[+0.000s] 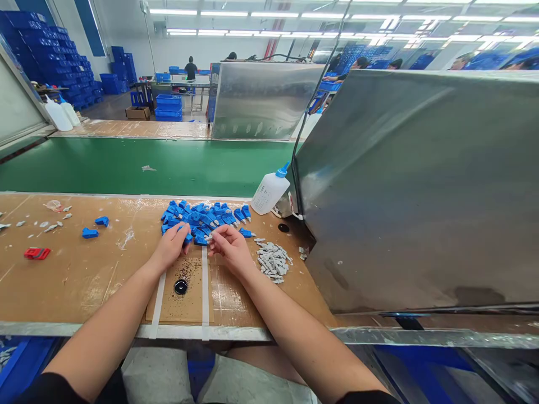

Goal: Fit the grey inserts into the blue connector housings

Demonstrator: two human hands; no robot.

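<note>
My left hand (171, 245) is closed on a small blue plastic part (188, 239), at the near edge of a heap of like blue parts (202, 215). To its right my right hand (228, 243) pinches a small grey piece (209, 238) between thumb and fingers. The two hands are close together but apart. A pile of small grey pieces (273, 261) lies right of my right wrist. Below the hands a round black dish of dark liquid (181, 287) sits on a taped cardboard sheet (185, 311) with dark specks.
A white squeeze bottle (270, 192) with a blue cap leans by a large metal panel (412, 196) on the right. Two blue parts (90, 233) and a red part (37, 253) lie to the left. Behind the bench runs a green belt (105, 163).
</note>
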